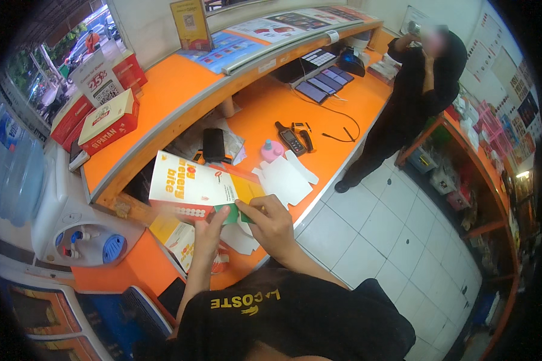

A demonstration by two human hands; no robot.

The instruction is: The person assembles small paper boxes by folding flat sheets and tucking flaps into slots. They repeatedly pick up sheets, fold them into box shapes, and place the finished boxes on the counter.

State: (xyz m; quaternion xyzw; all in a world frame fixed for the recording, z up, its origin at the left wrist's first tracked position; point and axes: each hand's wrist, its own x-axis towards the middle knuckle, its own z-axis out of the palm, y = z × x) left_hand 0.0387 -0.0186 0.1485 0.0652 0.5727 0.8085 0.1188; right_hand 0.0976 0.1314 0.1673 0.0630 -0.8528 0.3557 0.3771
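My left hand (208, 233) and my right hand (271, 224) are both closed on a printed cardboard food box (190, 179), white with orange lettering and a red side. The box is tilted above the near part of the orange counter. At its near right corner, a small green piece (226, 214) lies between my two hands. My left thumb presses by this green piece, and my right fingers pinch at its other side. What my fingers do beneath the box is hidden. Just past my right hand, white cut card (288, 180) lies on the counter.
On the orange counter (247, 111) are a pink round container (272, 150), a black handheld device (213, 144), a keypad device (290, 139) and several phones (328, 83). Red boxes (109, 123) stand on the raised ledge. A water dispenser (72, 210) is at left. Another person (403, 102) stands at right.
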